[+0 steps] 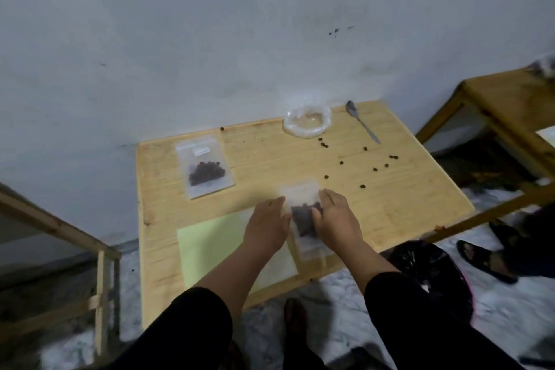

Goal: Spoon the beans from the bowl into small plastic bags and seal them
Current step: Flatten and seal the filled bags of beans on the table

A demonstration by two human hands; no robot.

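Note:
A small clear plastic bag (303,219) with dark beans inside lies flat near the front of the wooden table (405,207). My left hand (267,222) rests beside its left edge with straight fingers. My right hand (336,216) lies on its right side, thumb touching the beans' bulge. A second bag of beans (205,170) lies flat at the back left. The clear bowl (307,122) stands at the back, and it looks empty. A metal spoon (362,120) lies to its right. Several loose beans (377,168) are scattered on the right half.
A pale green sheet (210,249) lies under my left forearm at the table's front. Wooden frames stand at the left (57,231) and right (495,105). A sandalled foot (483,258) and a black bag (426,267) are on the floor at the right. A white wall is behind.

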